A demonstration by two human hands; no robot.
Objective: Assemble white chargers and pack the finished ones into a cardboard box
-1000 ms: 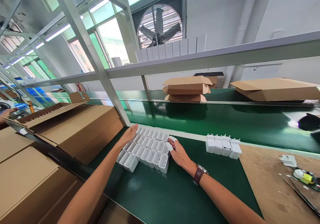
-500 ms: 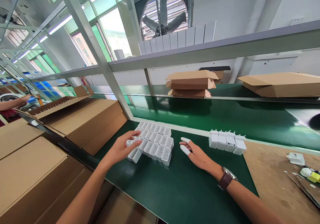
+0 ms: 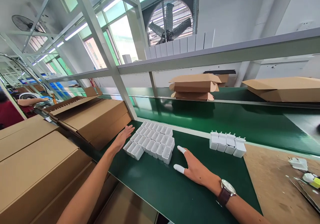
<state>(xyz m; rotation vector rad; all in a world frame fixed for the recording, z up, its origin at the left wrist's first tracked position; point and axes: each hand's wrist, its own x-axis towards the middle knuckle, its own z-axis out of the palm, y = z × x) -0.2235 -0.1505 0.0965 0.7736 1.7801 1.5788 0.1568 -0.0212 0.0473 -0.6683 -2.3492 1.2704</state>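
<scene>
A block of several white open-topped plastic housings [image 3: 151, 139] stands in close rows on the dark green mat [image 3: 160, 190]. At the block's left side is my left hand [image 3: 122, 138], fingers stretched out and holding nothing. My right hand [image 3: 193, 165], with white finger cots on two digits and a watch [image 3: 227, 190] at the wrist, is just right of the block. Its thumb and forefinger are spread apart, and nothing is between them. Farther right, a short row of white housings with prongs on top [image 3: 227, 144] stands near the mat's back edge.
Large cardboard boxes [image 3: 37, 157] line the left side. A brown board [image 3: 277, 184] on the right bears a white plug part [image 3: 298, 164] and tweezers [image 3: 303, 194]. Behind runs a green conveyor belt [image 3: 195, 112], with folded cartons [image 3: 193, 87] beyond. A co-worker's arm [image 3: 32, 102] shows far left.
My left hand has moved from over the housings to their left side, its fingers straightening. My right hand has come slightly nearer the block, with thumb and forefinger spread wider. The view has shifted a little.
</scene>
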